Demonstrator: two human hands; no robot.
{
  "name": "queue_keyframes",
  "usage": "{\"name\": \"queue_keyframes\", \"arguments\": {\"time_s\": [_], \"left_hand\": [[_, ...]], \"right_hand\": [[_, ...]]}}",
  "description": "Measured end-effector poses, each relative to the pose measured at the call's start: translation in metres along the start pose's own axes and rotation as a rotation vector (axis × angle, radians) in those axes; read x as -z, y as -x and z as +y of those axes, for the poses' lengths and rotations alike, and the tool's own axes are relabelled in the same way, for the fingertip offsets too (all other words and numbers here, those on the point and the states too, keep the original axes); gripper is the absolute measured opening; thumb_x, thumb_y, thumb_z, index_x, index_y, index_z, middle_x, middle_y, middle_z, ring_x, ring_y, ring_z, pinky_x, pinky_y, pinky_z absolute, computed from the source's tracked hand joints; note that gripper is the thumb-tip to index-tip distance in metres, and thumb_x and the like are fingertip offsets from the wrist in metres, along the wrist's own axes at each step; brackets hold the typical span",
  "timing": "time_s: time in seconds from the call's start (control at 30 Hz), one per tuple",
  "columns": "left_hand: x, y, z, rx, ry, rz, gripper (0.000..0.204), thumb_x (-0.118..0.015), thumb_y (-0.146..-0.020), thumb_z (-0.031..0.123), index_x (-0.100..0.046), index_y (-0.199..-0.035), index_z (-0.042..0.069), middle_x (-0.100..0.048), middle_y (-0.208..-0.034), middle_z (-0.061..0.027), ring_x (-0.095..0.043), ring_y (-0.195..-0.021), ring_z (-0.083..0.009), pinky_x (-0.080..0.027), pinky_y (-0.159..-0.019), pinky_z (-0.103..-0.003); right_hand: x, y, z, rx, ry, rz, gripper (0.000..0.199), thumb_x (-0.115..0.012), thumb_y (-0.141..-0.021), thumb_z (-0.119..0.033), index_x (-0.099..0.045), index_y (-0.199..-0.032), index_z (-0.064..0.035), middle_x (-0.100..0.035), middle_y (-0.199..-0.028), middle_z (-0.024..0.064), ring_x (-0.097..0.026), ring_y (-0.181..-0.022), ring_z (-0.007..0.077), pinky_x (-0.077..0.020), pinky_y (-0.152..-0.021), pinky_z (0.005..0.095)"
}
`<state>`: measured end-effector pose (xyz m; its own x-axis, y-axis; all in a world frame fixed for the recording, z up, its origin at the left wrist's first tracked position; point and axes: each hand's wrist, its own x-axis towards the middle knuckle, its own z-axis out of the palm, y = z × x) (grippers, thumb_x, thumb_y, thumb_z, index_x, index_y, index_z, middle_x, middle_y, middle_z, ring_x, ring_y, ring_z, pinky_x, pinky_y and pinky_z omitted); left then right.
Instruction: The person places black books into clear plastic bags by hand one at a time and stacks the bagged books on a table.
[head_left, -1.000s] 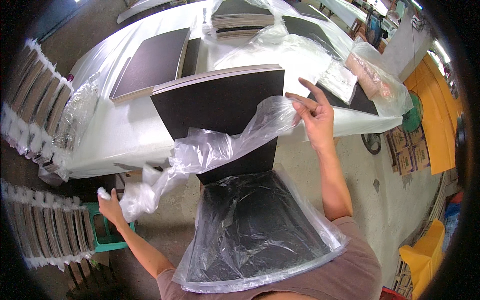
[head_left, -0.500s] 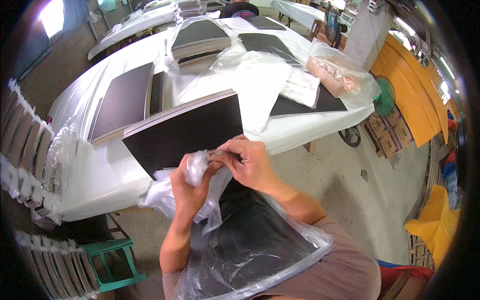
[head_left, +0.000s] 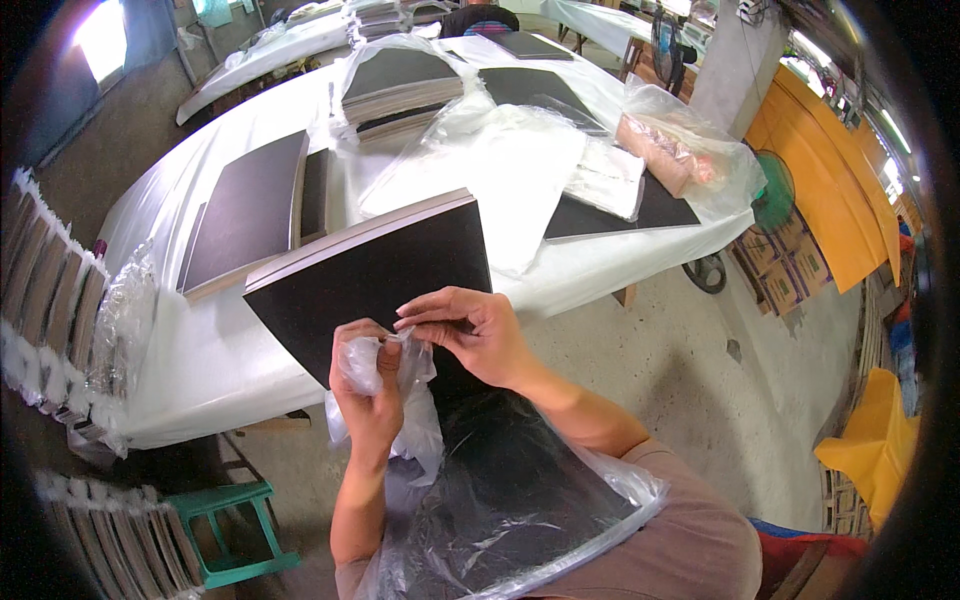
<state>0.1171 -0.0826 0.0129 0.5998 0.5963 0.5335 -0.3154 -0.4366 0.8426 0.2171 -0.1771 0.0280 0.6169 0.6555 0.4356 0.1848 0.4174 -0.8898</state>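
My left hand [head_left: 366,390] is closed around a crumpled clear plastic bag [head_left: 420,430], and a wad of film bulges over its fingers. Beside it my right hand [head_left: 475,335] pinches an edge of the same bag between thumb and fingertips. Just beyond both hands a thick stack of black sheets [head_left: 400,270] with pale edges stands tilted against the table edge; its lower part is hidden by my hands and the bag. Clear plastic film [head_left: 520,490] over a dark surface covers my lap and the front of my body.
A white-covered table [head_left: 240,370] holds black sheet stacks [head_left: 245,205], a wrapped stack [head_left: 405,80], white plastic bags [head_left: 520,160] and a bagged pinkish bundle [head_left: 665,150]. Wrapped stacks [head_left: 50,280] line the left. A green stool [head_left: 230,530] stands lower left; a person [head_left: 480,18] is far back.
My right hand has turned, its fingers now stretching further left over the bag's edge. My left hand has moved slightly down and left, drawing the bag in closer.
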Motion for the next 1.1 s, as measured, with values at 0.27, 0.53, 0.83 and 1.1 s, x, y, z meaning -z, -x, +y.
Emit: {"name": "queue_keyframes", "arguments": {"time_s": [0.27,0.53,0.83,1.1], "left_hand": [[0.002,-0.002,0.002,0.136,0.096,0.054,0.014,-0.056,-0.082,0.012,-0.048,-0.086,0.002,-0.047,-0.078,-0.0011,-0.043,-0.071,-0.0079,-0.036,-0.064,-0.02],[0.005,-0.002,-0.001,-0.013,0.08,0.062,0.013,-0.055,-0.083,0.014,-0.049,-0.083,0.002,-0.049,-0.077,-0.0018,-0.046,-0.07,-0.0093,-0.038,-0.063,-0.022],[0.009,0.01,0.002,0.53,0.499,-0.099,0.02,-0.051,-0.085,0.027,-0.051,-0.087,0.007,-0.045,-0.068,0.0045,-0.039,-0.058,-0.0033,-0.03,-0.049,-0.018],[0.083,0.017,-0.014,0.278,0.373,-1.003,0.038,-0.079,-0.052,0.025,-0.062,-0.078,0.003,-0.06,-0.084,-0.0103,-0.056,-0.079,-0.0211,-0.043,-0.067,-0.031]], "right_hand": [[0.002,-0.001,0.005,-0.134,-0.011,0.068,0.016,-0.061,-0.078,-0.017,-0.061,-0.087,-0.0035,-0.057,-0.071,-0.0004,-0.049,-0.062,0.0048,-0.041,-0.058,0.0193],[-0.007,-0.001,0.0,-0.165,-0.063,-0.1,0.036,-0.062,-0.076,-0.008,-0.048,-0.108,-0.0032,-0.059,-0.087,0.0059,-0.055,-0.079,0.0085,-0.0439,-0.068,0.0209],[-0.004,0.001,0.005,-0.348,-0.477,-0.148,0.024,-0.058,-0.079,-0.009,-0.051,-0.101,-0.0043,-0.052,-0.067,-0.0021,-0.047,-0.059,0.0042,-0.0359,-0.052,0.017],[0.062,-0.018,-0.009,-0.215,-0.397,0.191,0.031,-0.056,-0.079,-0.009,-0.047,-0.109,-0.0059,-0.051,-0.061,-0.0021,-0.048,-0.056,0.0053,-0.0379,-0.053,0.0172]]}}
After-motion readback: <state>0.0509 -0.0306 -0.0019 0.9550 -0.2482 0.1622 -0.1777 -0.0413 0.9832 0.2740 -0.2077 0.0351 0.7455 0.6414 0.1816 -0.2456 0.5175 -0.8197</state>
